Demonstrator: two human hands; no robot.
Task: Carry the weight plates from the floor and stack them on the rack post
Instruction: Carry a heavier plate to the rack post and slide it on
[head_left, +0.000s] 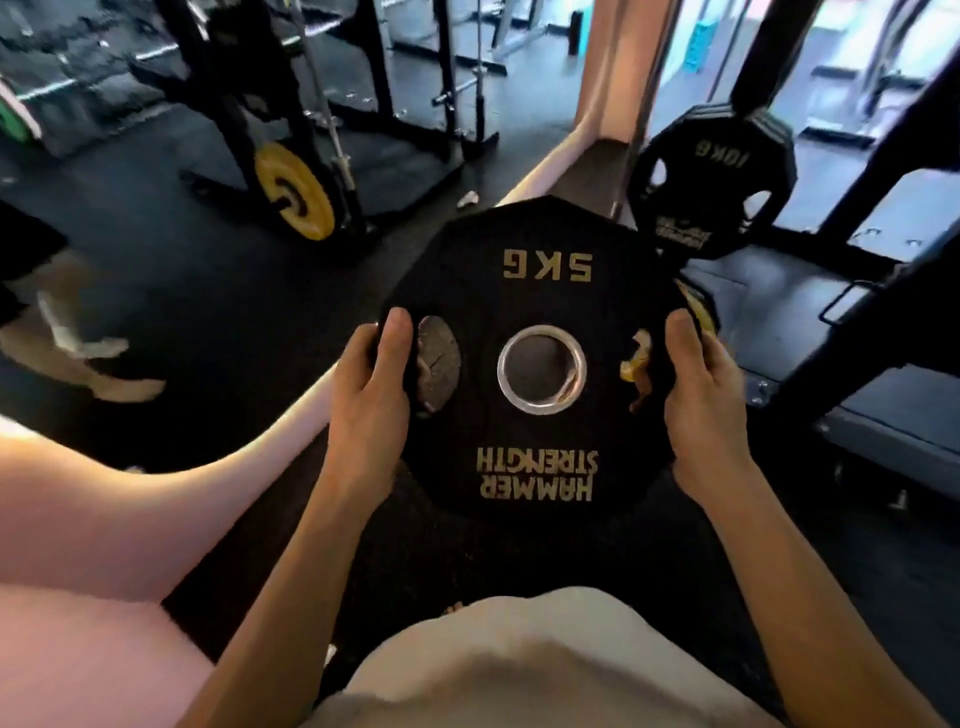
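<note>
A black 5 kg weight plate (535, 358) is held flat-faced toward the camera, above the dark gym floor (208, 291). Gold lettering reads upside down: "5KG" and "HAMMER STRENGTH". A metal ring lines its centre hole. The left hand (371, 395) and right hand (701, 400) clamp its opposite edges. A 10 kg plate (711, 182) hangs on a rack behind.

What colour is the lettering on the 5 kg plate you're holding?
Gold-yellow lettering on the black 5 kg plate, clearest in the head view.
</note>
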